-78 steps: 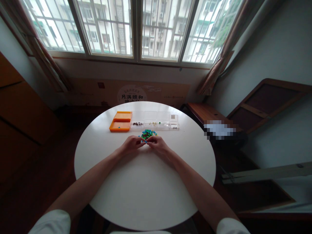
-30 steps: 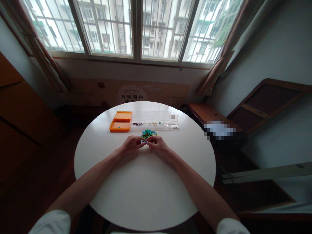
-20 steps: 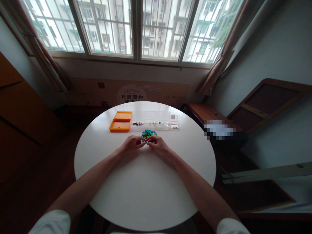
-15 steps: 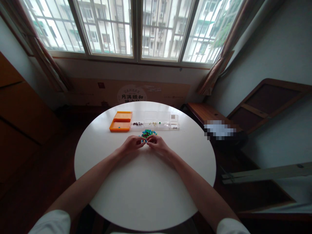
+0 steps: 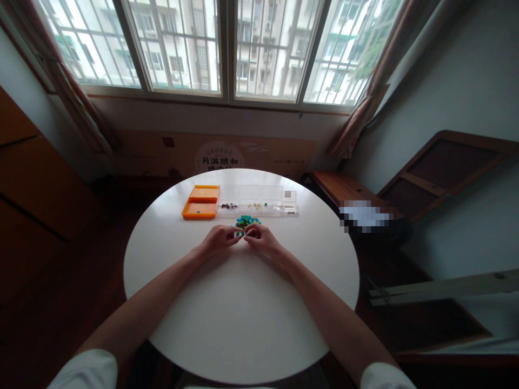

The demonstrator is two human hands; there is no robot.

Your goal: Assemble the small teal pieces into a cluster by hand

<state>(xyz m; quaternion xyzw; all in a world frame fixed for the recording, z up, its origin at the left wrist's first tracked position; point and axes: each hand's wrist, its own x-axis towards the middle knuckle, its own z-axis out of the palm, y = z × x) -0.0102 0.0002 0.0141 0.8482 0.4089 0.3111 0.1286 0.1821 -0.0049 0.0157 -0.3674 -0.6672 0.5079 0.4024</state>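
Note:
My left hand [image 5: 221, 236] and my right hand [image 5: 261, 236] meet fingertip to fingertip at the near edge of a heap of tiny pieces [image 5: 248, 220], mostly blue and green. Both hands are closed in a pinch, and a small blue piece [image 5: 243, 233] shows between their fingertips. It is too small to tell its exact kind. Behind the left hand lies an open orange case [image 5: 199, 215] with one little blue piece inside. Beside it, clear plastic boxes [image 5: 259, 193] stand with lids raised, holding dark pieces [image 5: 229, 206], pale pieces [image 5: 254, 206] and a green one [image 5: 265, 205].
Everything rests on a round white table [image 5: 243, 313]. A small clear box [image 5: 289, 198] sits at the right end of the row. To the right of the table stands a wooden bench [image 5: 338, 186] with a blurred white item on it. A barred window is ahead.
The fingertips have shifted very slightly around the small blue piece. The heap, the boxes and the orange case stay where they were.

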